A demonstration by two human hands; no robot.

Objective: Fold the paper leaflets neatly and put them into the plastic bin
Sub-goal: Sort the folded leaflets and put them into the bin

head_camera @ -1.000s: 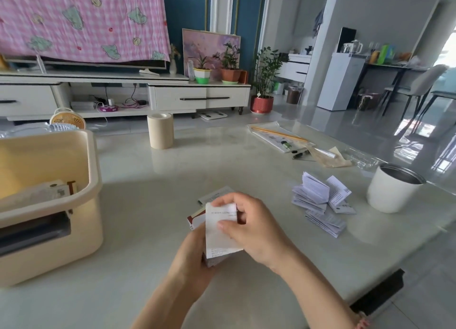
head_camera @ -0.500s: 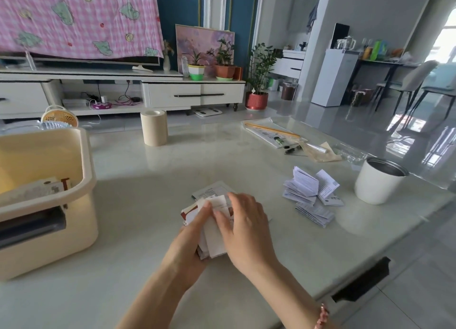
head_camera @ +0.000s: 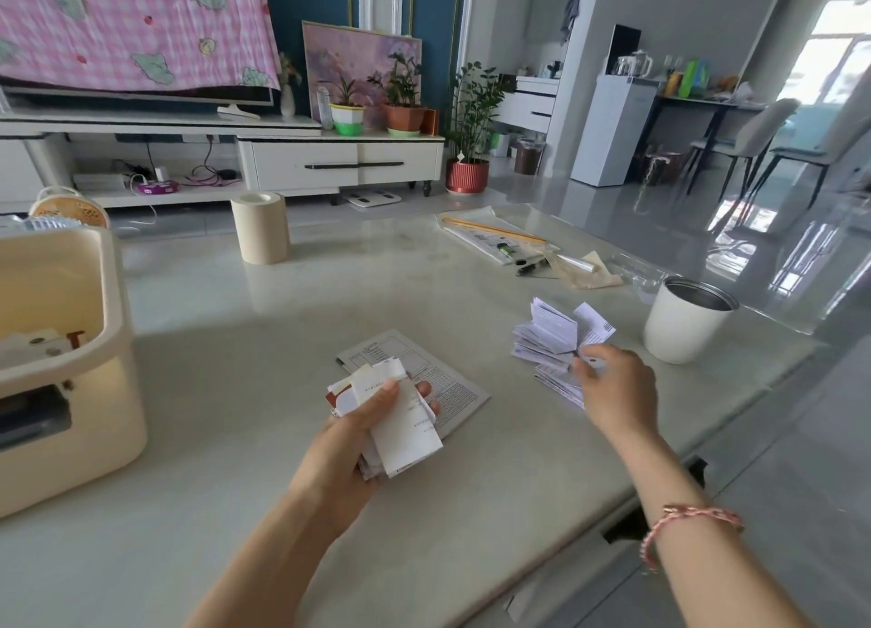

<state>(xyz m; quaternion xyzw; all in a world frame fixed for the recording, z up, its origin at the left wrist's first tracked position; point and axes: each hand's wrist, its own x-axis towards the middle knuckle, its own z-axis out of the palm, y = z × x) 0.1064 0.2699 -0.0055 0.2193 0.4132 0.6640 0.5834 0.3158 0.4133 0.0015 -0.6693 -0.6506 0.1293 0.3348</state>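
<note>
My left hand grips a small stack of folded white leaflets above the table's middle. Beneath it a flat printed leaflet lies on the tabletop. To the right, my right hand hovers with fingers apart over a loose pile of unfolded leaflets; its fingertips touch the pile's near edge. The cream plastic bin stands at the left edge of the table, with a few folded papers and a small box inside.
A white metal cup stands right of the leaflet pile. A beige cylinder stands at the table's far side. Pens, a ruler and papers lie at the far right. The table's near edge runs diagonally under my right forearm.
My right hand let go of the folded stack and moved right to the loose pile. The left hand now holds the stack alone.
</note>
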